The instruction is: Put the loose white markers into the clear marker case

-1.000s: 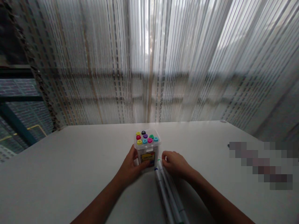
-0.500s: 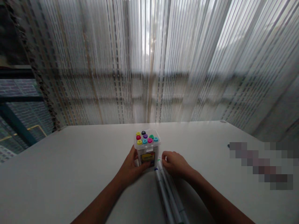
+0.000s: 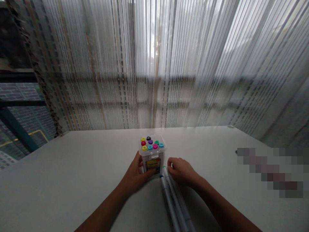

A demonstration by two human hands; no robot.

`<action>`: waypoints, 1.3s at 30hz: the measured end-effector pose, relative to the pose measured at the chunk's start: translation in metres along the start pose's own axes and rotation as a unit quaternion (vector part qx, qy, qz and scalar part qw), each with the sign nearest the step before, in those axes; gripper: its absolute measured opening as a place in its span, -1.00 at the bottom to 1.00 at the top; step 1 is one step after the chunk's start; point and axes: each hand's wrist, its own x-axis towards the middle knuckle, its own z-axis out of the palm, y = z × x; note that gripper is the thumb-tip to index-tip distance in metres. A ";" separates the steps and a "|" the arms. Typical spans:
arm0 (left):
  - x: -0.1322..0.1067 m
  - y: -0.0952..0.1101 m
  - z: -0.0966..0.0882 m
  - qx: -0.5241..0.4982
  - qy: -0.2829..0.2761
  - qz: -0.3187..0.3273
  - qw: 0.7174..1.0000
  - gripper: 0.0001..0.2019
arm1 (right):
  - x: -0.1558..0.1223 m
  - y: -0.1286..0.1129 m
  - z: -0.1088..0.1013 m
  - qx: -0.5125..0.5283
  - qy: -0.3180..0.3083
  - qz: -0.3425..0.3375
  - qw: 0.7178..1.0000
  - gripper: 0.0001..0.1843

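A clear plastic box (image 3: 162, 162) of markers stands upright on the white table, its translucent lid shut. Through the lid show round marker caps in yellow, red, purple, black, green, pink and blue. My left hand (image 3: 138, 172) is wrapped round the box's left side, thumb across the yellow and dark label. Just right of the box, my right hand (image 3: 180, 169) rests with curled fingers beside the tips of several loose markers. Whether those fingers pinch anything is hidden. One white marker (image 3: 169, 199) has a blue band near its tip; another marker (image 3: 177, 206) ends in green.
The white table (image 3: 72, 180) reaches back to a striped sheer curtain (image 3: 154, 80). A blurred-out patch (image 3: 270, 174) covers something on the right side, with a small dark tip sticking out. Past the curtain at left, a window frame (image 3: 16, 132) shows brickwork outside.
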 end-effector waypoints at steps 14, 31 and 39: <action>0.000 0.001 0.000 0.005 0.006 -0.029 1.000 -0.41 | 0.003 0.001 0.003 0.001 0.002 -0.002 1.000 -0.78; 0.001 0.000 -0.001 -0.001 -0.001 -0.022 1.000 -0.41 | 0.004 0.004 0.005 0.005 0.006 -0.006 1.000 -0.78; 0.000 0.001 -0.001 0.006 -0.010 -0.011 1.000 -0.43 | 0.002 0.001 0.001 0.000 -0.002 -0.006 1.000 -0.78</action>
